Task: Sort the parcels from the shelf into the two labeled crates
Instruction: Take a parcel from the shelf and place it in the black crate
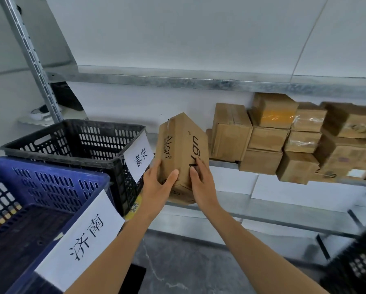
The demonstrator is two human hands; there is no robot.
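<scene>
**Both hands on the Align box, just off the shelf**

The left hand [156, 187] and right hand [203, 183] are clamped on the lower end of one Align box [182, 145], one on each side with the thumbs on the front face. The cardboard box is tilted, held up in front of the metal shelf [230, 200]. It sits between the black crate [71, 153] and the stacked parcels [283, 141].

The black crate is right beside the left hand and has a paper label [138, 158] reading 泰安 on its near corner. In front of it, closer to the camera, is the blue crate [50, 172], with a 济南 label [82, 240].

The parcels are plain brown cartons, stacked a few high on the right part of the shelf. Some are taped and the far ones are blurred.

There's an upper shelf rail [177, 79] above them, a slotted steel upright [35, 66] at the left, and a white wall [177, 35] behind. Underneath is a grey marbled floor [188, 272]. Another dark crate [357, 268] pokes in at the lower right.
</scene>
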